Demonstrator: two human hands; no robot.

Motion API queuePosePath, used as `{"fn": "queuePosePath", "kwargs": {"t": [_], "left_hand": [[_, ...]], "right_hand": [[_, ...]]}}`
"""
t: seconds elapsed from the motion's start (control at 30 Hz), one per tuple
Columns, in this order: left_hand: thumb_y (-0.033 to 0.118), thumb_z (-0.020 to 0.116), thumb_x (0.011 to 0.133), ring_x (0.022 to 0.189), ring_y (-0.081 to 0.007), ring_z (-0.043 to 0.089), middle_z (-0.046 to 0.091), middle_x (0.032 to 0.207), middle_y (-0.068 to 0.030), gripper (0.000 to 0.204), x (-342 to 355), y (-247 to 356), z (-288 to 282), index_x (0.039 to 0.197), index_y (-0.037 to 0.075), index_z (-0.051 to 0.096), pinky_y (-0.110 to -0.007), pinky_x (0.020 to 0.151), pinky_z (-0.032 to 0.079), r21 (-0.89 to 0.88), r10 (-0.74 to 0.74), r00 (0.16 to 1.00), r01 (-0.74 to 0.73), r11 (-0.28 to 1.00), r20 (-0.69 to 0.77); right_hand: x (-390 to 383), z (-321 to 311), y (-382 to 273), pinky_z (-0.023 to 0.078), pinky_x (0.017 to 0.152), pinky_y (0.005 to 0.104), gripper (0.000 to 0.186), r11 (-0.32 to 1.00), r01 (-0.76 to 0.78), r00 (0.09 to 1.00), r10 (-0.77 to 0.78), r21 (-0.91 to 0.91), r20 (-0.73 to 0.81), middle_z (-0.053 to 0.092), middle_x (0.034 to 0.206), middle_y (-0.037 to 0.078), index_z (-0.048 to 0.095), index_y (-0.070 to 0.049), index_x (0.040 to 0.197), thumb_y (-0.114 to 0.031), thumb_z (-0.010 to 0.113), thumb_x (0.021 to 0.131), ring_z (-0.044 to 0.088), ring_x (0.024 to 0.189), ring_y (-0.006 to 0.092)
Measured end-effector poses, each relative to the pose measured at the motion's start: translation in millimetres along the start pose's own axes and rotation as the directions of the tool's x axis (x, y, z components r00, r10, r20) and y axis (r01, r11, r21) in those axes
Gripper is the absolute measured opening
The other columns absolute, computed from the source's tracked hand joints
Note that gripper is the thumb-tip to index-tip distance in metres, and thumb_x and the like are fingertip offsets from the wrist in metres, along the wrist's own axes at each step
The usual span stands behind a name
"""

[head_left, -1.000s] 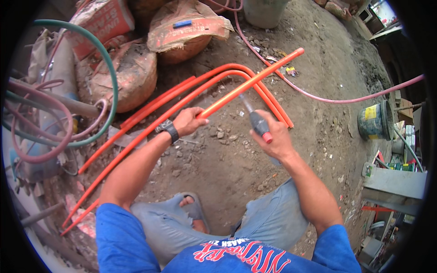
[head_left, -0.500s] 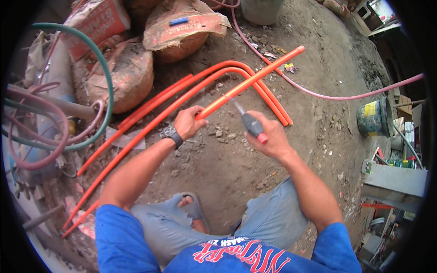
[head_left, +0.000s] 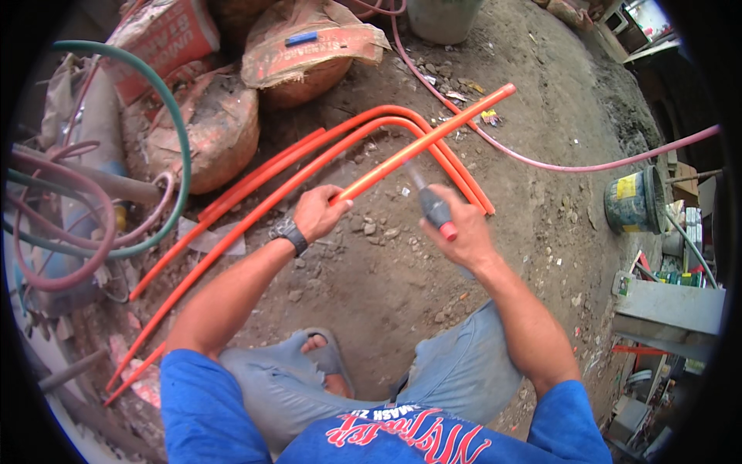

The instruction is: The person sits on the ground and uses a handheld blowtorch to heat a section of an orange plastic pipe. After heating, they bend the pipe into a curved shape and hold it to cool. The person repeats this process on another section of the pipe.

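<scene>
My left hand (head_left: pixel 317 209) grips the lower end of a straight orange pipe (head_left: pixel 417 147), held slanting up to the right. My right hand (head_left: pixel 462 240) is closed on a tool (head_left: pixel 437 210) with a dark grey body, red end and narrow metal tube; the tube points up at the pipe's underside and its tip is blurred, so I cannot tell whether it touches. Behind and left of my hands several bent orange pipes (head_left: pixel 302 171) lie on the dirt ground, arching under the held one.
Dusty torn sacks (head_left: pixel 202 131) sit at back left beside coiled green and pink hoses (head_left: pixel 182 116). A pink hose (head_left: pixel 556 167) crosses behind my hands. A grey bucket (head_left: pixel 440 15) stands at the back, a dark bucket (head_left: pixel 630 203) at right near boards (head_left: pixel 665 305) and clutter.
Both hands and the held pipe shift slightly up-left, then the pipe's far end dips a little and my right hand moves slightly right. Both grips stay closed.
</scene>
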State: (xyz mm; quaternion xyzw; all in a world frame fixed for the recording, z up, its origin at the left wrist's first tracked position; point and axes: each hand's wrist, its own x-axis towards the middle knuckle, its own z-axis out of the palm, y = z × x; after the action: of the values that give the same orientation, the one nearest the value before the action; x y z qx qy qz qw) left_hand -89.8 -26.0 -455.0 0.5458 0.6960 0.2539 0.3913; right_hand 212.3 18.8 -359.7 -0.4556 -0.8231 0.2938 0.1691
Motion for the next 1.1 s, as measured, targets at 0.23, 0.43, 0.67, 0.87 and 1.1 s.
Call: {"fn": "queuePosePath", "kwargs": {"t": [0.23,0.43,0.67,0.87,1.1], "left_hand": [[0.029,0.081,0.087,0.085,-0.0278,0.07,0.073,0.092,-0.0165,0.035,0,-1,4,0.106,0.001,0.073,-0.042,0.08,0.054,0.076,0.088,0.993,-0.082,0.994,-0.076],[0.027,0.083,0.085,0.092,-0.0313,0.07,0.072,0.096,-0.0157,0.034,-1,3,5,0.105,0.003,0.07,-0.043,0.082,0.053,0.142,0.123,0.986,-0.107,0.984,-0.11],[0.025,0.085,0.083,0.091,-0.0321,0.069,0.07,0.093,-0.0147,0.035,0,5,7,0.104,0.004,0.067,-0.044,0.081,0.053,0.178,0.154,0.975,-0.125,0.976,-0.158],[0.025,0.085,0.082,0.091,-0.031,0.069,0.07,0.095,-0.0142,0.035,1,2,8,0.102,0.004,0.067,-0.044,0.08,0.053,0.167,0.15,0.975,-0.122,0.978,-0.164],[0.025,0.086,0.081,0.089,-0.0303,0.068,0.07,0.094,-0.0139,0.035,3,4,8,0.101,0.004,0.067,-0.044,0.08,0.053,0.178,0.156,0.973,-0.126,0.976,-0.171]], "right_hand": [[2,2,-5,0.058,0.082,0.049,0.06,1.0,-0.021,0.999,0.021,0.004,0.039,0.074,0.103,0.022,0.055,-0.012,0.139,-0.021,0.08,0.086,0.073,0.094,0.0435],[-5,7,-1,0.057,0.079,0.0532,0.06,0.996,0.09,0.988,-0.088,-0.01,0.13,0.074,0.097,0.023,0.053,-0.014,0.139,-0.022,0.08,0.086,0.072,0.089,0.045],[2,-1,2,0.057,0.079,0.0531,0.061,0.999,0.006,0.998,-0.003,0.051,-0.062,0.074,0.096,0.023,0.053,-0.014,0.139,-0.024,0.08,0.086,0.073,0.09,0.045],[-5,9,1,0.057,0.08,0.0527,0.061,0.994,0.099,0.987,-0.105,0.052,0.123,0.074,0.096,0.022,0.054,-0.014,0.139,-0.023,0.081,0.085,0.073,0.089,0.0438],[-7,8,-2,0.058,0.079,0.0515,0.058,0.993,0.116,0.978,-0.119,0.027,0.172,0.074,0.095,0.023,0.056,-0.012,0.137,-0.021,0.081,0.085,0.072,0.09,0.0441]]}}
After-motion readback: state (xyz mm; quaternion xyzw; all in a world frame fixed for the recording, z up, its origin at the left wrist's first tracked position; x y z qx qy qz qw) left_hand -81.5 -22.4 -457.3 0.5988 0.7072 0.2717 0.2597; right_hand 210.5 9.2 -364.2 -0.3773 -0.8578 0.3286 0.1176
